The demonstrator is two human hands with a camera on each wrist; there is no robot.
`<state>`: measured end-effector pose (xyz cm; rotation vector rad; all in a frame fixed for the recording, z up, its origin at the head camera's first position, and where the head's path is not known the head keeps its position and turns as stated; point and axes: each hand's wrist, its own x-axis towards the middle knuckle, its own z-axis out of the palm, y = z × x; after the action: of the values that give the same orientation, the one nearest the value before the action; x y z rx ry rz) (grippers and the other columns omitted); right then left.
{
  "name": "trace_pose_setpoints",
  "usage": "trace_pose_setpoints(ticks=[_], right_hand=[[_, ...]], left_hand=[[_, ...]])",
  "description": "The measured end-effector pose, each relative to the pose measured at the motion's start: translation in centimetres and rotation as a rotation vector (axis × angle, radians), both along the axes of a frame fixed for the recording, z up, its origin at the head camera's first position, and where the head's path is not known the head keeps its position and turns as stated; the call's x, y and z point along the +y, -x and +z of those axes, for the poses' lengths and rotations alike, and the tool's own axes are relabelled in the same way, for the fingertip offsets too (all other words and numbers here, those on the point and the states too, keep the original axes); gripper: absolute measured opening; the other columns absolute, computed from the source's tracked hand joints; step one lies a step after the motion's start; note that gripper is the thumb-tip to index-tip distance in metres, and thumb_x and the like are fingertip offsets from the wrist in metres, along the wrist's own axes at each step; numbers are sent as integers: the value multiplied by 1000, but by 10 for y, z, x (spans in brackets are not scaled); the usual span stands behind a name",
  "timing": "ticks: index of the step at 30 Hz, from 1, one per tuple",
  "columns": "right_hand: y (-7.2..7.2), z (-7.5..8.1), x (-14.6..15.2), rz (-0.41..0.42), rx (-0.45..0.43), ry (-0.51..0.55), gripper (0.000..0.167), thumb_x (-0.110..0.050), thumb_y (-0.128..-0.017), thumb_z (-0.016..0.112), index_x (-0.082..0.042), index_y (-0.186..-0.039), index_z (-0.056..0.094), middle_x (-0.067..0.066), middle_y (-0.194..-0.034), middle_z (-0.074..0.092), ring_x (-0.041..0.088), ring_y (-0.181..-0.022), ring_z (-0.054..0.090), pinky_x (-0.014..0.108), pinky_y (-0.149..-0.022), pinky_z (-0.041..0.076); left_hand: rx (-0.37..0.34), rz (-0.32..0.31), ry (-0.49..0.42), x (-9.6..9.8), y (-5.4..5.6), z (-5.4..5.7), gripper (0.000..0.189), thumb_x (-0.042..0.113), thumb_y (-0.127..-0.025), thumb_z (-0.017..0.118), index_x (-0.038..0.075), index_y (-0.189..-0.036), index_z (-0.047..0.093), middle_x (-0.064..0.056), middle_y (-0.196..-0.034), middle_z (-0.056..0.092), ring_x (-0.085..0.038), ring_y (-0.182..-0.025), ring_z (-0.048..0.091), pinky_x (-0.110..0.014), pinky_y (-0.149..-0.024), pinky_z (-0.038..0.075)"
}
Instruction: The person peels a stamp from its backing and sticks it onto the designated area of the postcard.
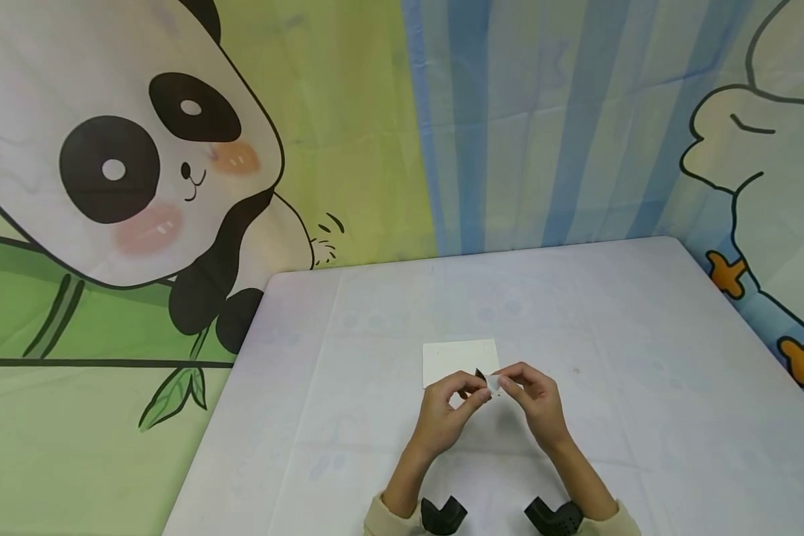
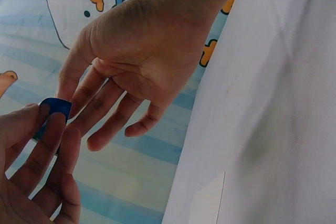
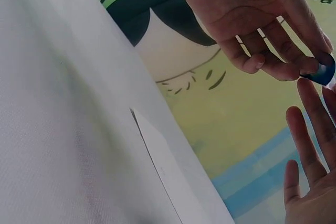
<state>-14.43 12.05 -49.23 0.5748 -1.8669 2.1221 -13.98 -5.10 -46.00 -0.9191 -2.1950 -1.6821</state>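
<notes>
In the head view the left hand [image 1: 442, 417] and right hand [image 1: 539, 406] meet over the table, fingertips close together. Between thumb and fingers the left hand pinches a small thin piece, dark on one face [image 1: 480, 374] and blue in the left wrist view [image 2: 56, 109]. A whitish part [image 1: 492, 383] shows between the two hands, its near side pinched by the right thumb and index finger. Whether dark and whitish parts are one piece I cannot tell. From the right wrist, the blue piece [image 3: 321, 71] has a curved edge; the right fingertips are partly cut off by the frame.
A white rectangular sheet or card [image 1: 457, 359] lies flat on the white-covered table [image 1: 348, 335], just beyond the hands. Printed cloth with a panda [image 1: 194, 179] and blue stripes hangs behind. Black devices [image 1: 444, 515] sit at both wrists.
</notes>
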Motion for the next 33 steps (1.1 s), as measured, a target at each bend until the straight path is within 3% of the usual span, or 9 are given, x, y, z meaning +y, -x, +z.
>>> trace_pose_setpoints(ticks=[2, 5, 13, 22, 33], right_hand=[[1, 1, 1, -23, -5, 14, 7, 7, -89, 53, 8, -88, 60, 5, -88, 65, 15, -84, 60, 24, -76, 47], [2, 0, 4, -49, -15, 23, 6, 8, -89, 53, 8, -88, 59, 4, -88, 65, 14, -84, 60, 23, -76, 46], [5, 1, 11, -128, -20, 79, 6, 7, -88, 55, 13, -89, 58, 6, -87, 62, 14, -83, 57, 22, -75, 45], [8, 0, 18, -173, -13, 92, 10, 5, -87, 58, 15, -89, 58, 4, -86, 64, 15, -82, 57, 22, -76, 44], [12, -2, 33, -205, -40, 158, 10, 8, -88, 55, 18, -91, 55, 4, -81, 65, 13, -78, 62, 21, -78, 47]], left_hand=[[-5, -4, 9, 0, 3, -10, 6, 14, -90, 61, 9, -90, 65, -1, -81, 66, -5, -73, 58, -25, -68, 49], [-28, -7, 10, 1, 2, -7, 4, 9, -88, 62, 6, -89, 65, -3, -81, 66, -9, -71, 58, -26, -67, 50], [-56, -37, 4, 2, -10, 22, 4, 0, -87, 60, -2, -89, 63, -13, -79, 65, -15, -70, 60, -27, -66, 50], [-72, -93, 1, 2, -9, 21, 4, 0, -87, 59, -1, -90, 63, -13, -78, 65, -17, -69, 60, -30, -63, 50], [-108, -94, -1, 2, -10, 23, 5, 2, -89, 59, -2, -90, 62, -14, -80, 66, -22, -70, 61, -28, -64, 49]])
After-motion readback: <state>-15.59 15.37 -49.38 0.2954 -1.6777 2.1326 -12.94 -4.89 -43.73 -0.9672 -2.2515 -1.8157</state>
